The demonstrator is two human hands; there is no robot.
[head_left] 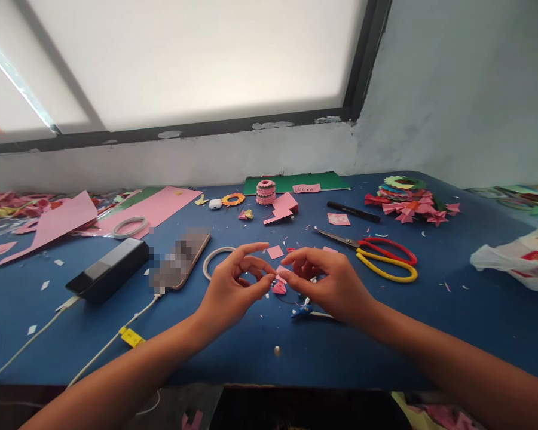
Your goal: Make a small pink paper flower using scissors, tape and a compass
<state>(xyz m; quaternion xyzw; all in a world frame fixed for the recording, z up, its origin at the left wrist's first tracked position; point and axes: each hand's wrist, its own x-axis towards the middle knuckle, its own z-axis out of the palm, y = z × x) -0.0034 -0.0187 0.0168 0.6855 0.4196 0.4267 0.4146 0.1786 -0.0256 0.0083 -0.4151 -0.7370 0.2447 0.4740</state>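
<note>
Head view, L hand: L hand (240,278) over the worktop (228,361), curled, index out straight, thumb tip close to another fingertip; can't tell if it pinches sth small.
R hand: R hand (325,278) opp. L hand, fingers bent, thumb tip nr L thumb tip; can't tell if closed on sth.
Pink bits: folded pink piece (278,288) just below the fingertips; pink paper square (275,252) just beyond, betw. the hands.
Blue item: blue item (302,310) w/ white stem, part hidden by R hand; exact type unclear.
Round bit: sm. shiny round piece (277,351) on worktop, nr side.
Scissors: scissors (352,243), red + yellow handles, R of R hand, blades ptg L.
Beyond hands: stack of pink paper rings (266,193), orange-yellow paper ring (233,200), white earbud case (215,204), black marker (353,212), patterned pink square (339,219).
Far edge: green sheet (327,179) w/ pink lettered slip (306,188) at its nr edge.
L side: phone (192,254) + black power bank (112,270), each w/ white cable; tape roll (130,236) on lg. pink sheet (170,200); 2nd roll (207,263) nr L hand.
R side: paper flower pile (412,206); plastic bag (515,261) at far R.
</note>
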